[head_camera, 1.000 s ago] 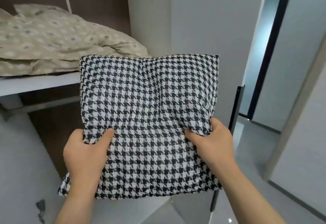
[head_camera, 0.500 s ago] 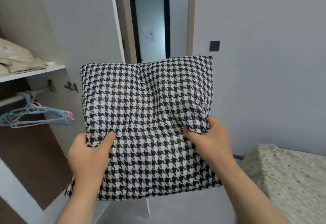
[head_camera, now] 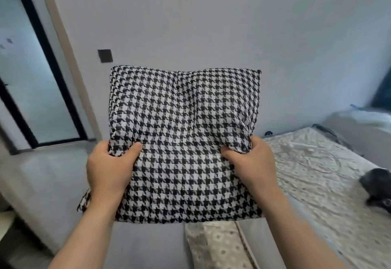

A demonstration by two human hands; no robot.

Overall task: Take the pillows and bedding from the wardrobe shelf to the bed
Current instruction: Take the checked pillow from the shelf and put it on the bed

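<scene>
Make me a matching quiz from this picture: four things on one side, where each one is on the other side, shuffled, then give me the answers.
Things:
1. houndstooth pillow
2. bed
3. wall switch
4. glass door

Places:
A. far left of the view
B. lower right of the view
C. gripped by the left hand and right hand
D. just above the pillow's top left corner

Pairs: 1-C, 2-B, 3-D, 4-A
</scene>
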